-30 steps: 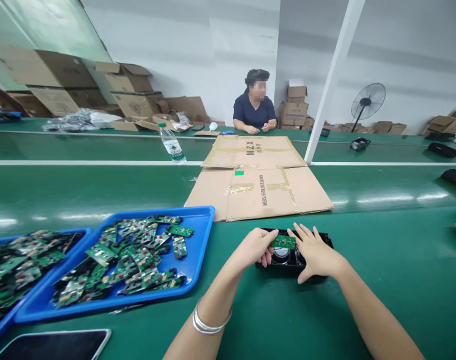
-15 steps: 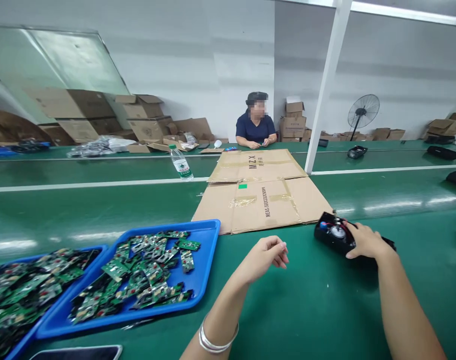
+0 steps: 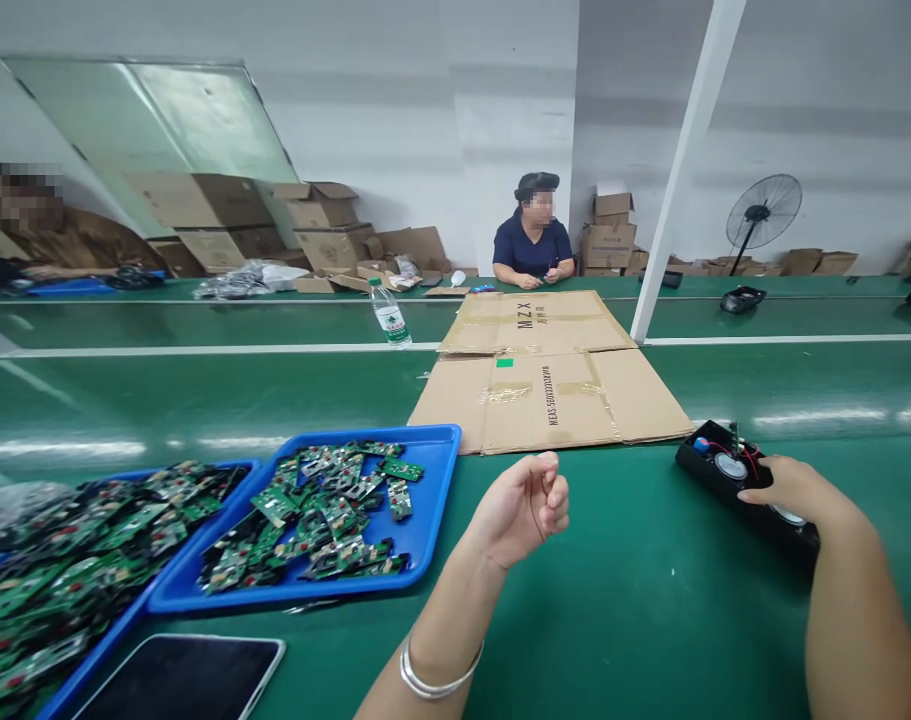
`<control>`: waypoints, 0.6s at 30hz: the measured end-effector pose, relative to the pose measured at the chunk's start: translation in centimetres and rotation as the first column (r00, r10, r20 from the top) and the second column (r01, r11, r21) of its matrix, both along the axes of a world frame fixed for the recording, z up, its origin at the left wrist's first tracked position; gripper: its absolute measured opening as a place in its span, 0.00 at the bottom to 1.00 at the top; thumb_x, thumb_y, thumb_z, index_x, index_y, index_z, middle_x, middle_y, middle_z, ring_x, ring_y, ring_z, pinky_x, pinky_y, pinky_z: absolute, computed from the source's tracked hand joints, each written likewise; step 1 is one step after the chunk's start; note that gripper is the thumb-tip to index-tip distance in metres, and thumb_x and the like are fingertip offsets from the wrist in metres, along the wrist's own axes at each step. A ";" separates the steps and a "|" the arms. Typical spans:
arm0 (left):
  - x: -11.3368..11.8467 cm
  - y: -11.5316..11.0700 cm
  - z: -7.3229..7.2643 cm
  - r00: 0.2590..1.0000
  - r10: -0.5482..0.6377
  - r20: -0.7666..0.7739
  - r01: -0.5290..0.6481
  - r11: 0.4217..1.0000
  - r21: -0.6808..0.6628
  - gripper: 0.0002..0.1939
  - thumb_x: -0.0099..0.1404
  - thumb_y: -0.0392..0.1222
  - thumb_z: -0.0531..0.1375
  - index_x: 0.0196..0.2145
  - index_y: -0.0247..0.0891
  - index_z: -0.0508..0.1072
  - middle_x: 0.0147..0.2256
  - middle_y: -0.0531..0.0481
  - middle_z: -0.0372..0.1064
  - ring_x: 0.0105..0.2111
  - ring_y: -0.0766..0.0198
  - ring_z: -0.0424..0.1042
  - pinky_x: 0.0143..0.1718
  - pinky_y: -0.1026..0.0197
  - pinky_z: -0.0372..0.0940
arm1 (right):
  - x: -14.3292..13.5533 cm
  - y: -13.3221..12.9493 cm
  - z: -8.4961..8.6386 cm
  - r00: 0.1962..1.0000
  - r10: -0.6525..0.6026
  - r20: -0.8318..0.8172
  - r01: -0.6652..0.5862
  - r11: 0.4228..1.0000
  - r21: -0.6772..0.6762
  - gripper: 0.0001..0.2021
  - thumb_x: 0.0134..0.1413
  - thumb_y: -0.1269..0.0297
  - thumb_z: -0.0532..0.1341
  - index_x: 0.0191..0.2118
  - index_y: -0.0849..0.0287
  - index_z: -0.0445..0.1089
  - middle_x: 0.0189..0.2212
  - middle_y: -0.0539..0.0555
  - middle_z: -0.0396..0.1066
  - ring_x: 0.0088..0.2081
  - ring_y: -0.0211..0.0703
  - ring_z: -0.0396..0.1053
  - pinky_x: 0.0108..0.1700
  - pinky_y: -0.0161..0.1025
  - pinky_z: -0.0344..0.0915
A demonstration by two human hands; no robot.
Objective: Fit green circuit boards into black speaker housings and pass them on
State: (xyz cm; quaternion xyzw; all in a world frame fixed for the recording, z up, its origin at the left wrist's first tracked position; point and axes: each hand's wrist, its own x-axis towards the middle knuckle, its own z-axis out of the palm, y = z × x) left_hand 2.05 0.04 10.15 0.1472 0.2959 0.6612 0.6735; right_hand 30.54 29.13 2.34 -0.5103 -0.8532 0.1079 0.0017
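Observation:
My right hand (image 3: 800, 492) grips an open black speaker housing (image 3: 746, 516) on the green bench, its thumb and fingers across the middle. Inside the housing show round silver speaker drivers (image 3: 729, 466), a blue part, red wires and a small board standing upright. Over the bench, left of the housing, my left hand (image 3: 521, 510) is raised with its fingers curled in and nothing visible in them. To its left lies a blue tray (image 3: 434, 535) of loose green circuit boards (image 3: 342, 515).
A second blue tray (image 3: 87, 675) heaped with boards adjoins at far left. A tablet or phone (image 3: 189, 680) lies in front. Flattened cardboard (image 3: 515, 400) spans the middle, beside a water bottle (image 3: 390, 315). One person (image 3: 534, 245) sits opposite, another (image 3: 87, 240) at far left. A white post (image 3: 687, 170) rises behind.
The view has swung left, so the bench things appear farther right. My left hand has turned and its fingers have curled in more. The right hand stays on the speaker housing.

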 end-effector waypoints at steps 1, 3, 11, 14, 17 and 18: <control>0.0 -0.2 0.3 0.999 0.031 0.036 -0.031 0.999 0.008 0.10 0.57 0.35 0.52 0.19 0.36 0.58 0.12 0.57 0.57 0.11 0.76 0.53 0.15 0.71 0.49 | -0.2 -0.6 0.7 1.000 -0.013 -0.022 0.013 1.000 -0.013 0.24 0.38 0.50 0.62 0.42 0.59 0.71 0.40 0.62 0.71 0.42 0.62 0.68 0.37 0.48 0.66; 0.2 -0.4 0.7 0.992 0.078 0.094 -0.080 0.997 0.021 0.11 0.59 0.34 0.51 0.19 0.35 0.59 0.12 0.58 0.54 0.11 0.77 0.51 0.15 0.72 0.47 | -0.7 -2.3 2.7 0.993 -0.041 -0.112 0.039 0.999 -0.015 0.26 0.44 0.48 0.58 0.47 0.59 0.67 0.45 0.63 0.68 0.45 0.64 0.65 0.39 0.50 0.65; 0.4 -0.2 0.4 0.991 0.049 0.125 -0.054 0.998 0.032 0.12 0.60 0.34 0.50 0.20 0.34 0.60 0.12 0.59 0.50 0.11 0.78 0.47 0.15 0.71 0.45 | -7.8 -12.9 7.8 0.558 -0.038 -0.829 -0.468 0.810 -0.352 0.16 0.50 0.51 0.60 0.37 0.59 0.68 0.25 0.52 0.68 0.28 0.40 0.68 0.33 0.38 0.66; 0.5 0.0 0.3 0.992 0.019 0.128 -0.023 0.999 0.029 0.12 0.60 0.34 0.49 0.20 0.34 0.61 0.12 0.58 0.52 0.11 0.77 0.47 0.15 0.71 0.44 | -11.4 -15.7 6.0 0.388 -0.258 -0.885 -0.793 0.395 -0.463 0.17 0.54 0.53 0.57 0.24 0.62 0.65 0.15 0.45 0.58 0.15 0.29 0.55 0.18 0.30 0.58; 0.6 0.0 0.2 0.993 -0.012 0.114 0.007 0.999 0.042 0.11 0.60 0.34 0.50 0.19 0.35 0.61 0.11 0.58 0.52 0.10 0.77 0.47 0.14 0.71 0.44 | -13.5 -17.5 4.2 0.427 -0.501 -0.752 -0.883 -0.052 -0.467 0.23 0.59 0.55 0.52 0.16 0.62 0.56 0.12 0.42 0.48 0.12 0.25 0.40 0.12 0.24 0.44; 0.7 0.0 0.2 0.994 -0.023 0.108 0.018 0.999 0.045 0.11 0.59 0.35 0.50 0.19 0.35 0.60 0.11 0.58 0.52 0.10 0.77 0.47 0.14 0.71 0.43 | -13.8 -17.9 3.9 0.446 -0.551 -0.706 -0.887 -0.164 -0.432 0.24 0.60 0.55 0.51 0.15 0.62 0.53 0.12 0.41 0.47 0.12 0.24 0.38 0.11 0.23 0.42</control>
